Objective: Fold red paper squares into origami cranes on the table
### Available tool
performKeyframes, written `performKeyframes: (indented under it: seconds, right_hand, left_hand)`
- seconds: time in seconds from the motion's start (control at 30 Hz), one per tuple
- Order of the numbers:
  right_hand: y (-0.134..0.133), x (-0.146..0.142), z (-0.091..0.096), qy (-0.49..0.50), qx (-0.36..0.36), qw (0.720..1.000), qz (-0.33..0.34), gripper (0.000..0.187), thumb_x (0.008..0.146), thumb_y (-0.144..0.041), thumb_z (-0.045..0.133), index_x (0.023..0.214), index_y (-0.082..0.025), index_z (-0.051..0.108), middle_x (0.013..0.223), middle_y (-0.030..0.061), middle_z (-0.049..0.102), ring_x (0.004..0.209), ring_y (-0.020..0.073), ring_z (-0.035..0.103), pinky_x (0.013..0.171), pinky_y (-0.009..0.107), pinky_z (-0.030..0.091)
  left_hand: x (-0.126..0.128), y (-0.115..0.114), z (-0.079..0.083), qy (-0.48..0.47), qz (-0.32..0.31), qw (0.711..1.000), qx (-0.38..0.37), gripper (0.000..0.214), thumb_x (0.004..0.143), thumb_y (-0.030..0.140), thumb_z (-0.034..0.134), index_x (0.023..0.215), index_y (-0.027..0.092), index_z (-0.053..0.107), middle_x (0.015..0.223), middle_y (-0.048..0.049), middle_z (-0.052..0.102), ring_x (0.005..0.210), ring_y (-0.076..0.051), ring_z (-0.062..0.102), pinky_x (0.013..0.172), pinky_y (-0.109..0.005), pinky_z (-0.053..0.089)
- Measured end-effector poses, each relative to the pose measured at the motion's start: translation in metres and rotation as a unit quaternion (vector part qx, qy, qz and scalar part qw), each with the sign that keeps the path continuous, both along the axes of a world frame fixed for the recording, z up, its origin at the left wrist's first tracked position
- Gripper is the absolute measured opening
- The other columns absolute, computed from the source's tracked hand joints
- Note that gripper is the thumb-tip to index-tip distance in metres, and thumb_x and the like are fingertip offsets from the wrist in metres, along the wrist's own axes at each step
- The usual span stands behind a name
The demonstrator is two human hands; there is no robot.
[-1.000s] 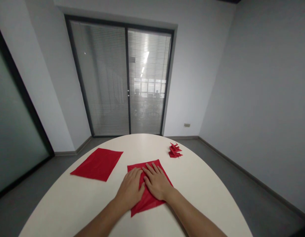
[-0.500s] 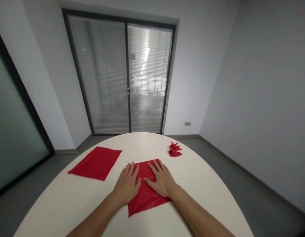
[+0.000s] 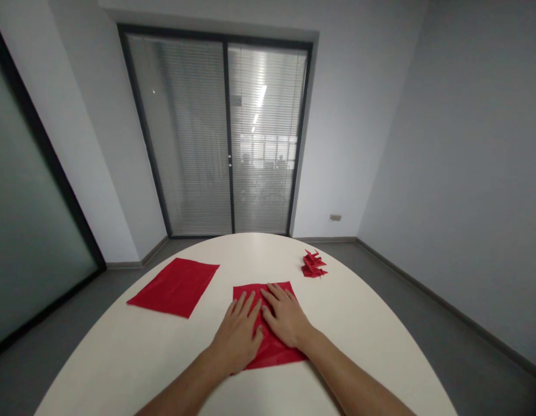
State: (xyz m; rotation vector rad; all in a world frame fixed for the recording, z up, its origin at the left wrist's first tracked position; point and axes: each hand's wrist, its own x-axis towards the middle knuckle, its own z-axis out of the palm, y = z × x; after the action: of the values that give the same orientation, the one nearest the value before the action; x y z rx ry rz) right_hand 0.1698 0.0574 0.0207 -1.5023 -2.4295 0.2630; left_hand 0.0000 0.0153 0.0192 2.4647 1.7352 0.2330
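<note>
A creased red sheet of paper lies flat on the white table in front of me, partly covered by both hands. My left hand rests on its left side, fingers stretched out and pointing away from me. On the right half, my right hand lies flat with its fingers spread. The fingertips of the two hands are close together near the middle of the sheet. Neither hand grips anything.
The round white table curves away in front. A second red sheet lies at the left. Several small folded red paper figures are bunched at the far right. Beyond stand a glass door with blinds and grey walls.
My left hand has moved right across the sheet, closer to my right hand. The right hand's thumb has drawn in nearer its fingers. The view has shifted slightly left.
</note>
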Motion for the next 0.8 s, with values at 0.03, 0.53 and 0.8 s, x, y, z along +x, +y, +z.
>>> performKeyframes:
  seconds: [0.03, 0.53, 0.8]
  right_hand:
    - [0.000, 0.000, 0.000, -0.001, -0.016, 1.000, 0.011, 0.058, 0.098, -0.041, 0.037, 0.152, -0.018, 0.042, 0.161, 0.0107, 0.032, 0.150, 0.0272, 0.025, 0.122, 0.046, 0.018]
    - [0.007, 0.004, -0.006, 0.009, -0.035, 0.999, -0.005, 0.069, 0.096, -0.053, 0.045, 0.154, -0.018, 0.036, 0.163, 0.0117, 0.026, 0.152, 0.0306, 0.018, 0.123, 0.046, 0.013]
    - [0.000, 0.011, 0.002, 0.020, -0.037, 0.998, 0.055, 0.062, 0.096, -0.050, 0.044, 0.151, -0.021, 0.042, 0.161, 0.0087, 0.032, 0.150, 0.0293, 0.023, 0.123, 0.051, 0.015]
  left_hand:
    - [-0.001, 0.001, 0.000, 0.000, -0.004, 1.000, -0.003, 0.062, 0.094, 0.032, 0.041, 0.153, 0.014, 0.038, 0.162, -0.0120, 0.029, 0.150, -0.031, 0.023, 0.123, -0.050, 0.022]
    - [-0.015, 0.016, -0.016, -0.056, -0.009, 0.996, 0.067, 0.058, 0.094, 0.033, 0.044, 0.148, 0.011, 0.043, 0.157, -0.0133, 0.039, 0.147, -0.027, 0.035, 0.122, -0.046, 0.027]
    - [-0.011, 0.012, -0.014, -0.033, -0.014, 0.999, 0.031, 0.059, 0.097, 0.034, 0.038, 0.150, 0.009, 0.040, 0.159, -0.0152, 0.033, 0.149, -0.029, 0.029, 0.121, -0.049, 0.028]
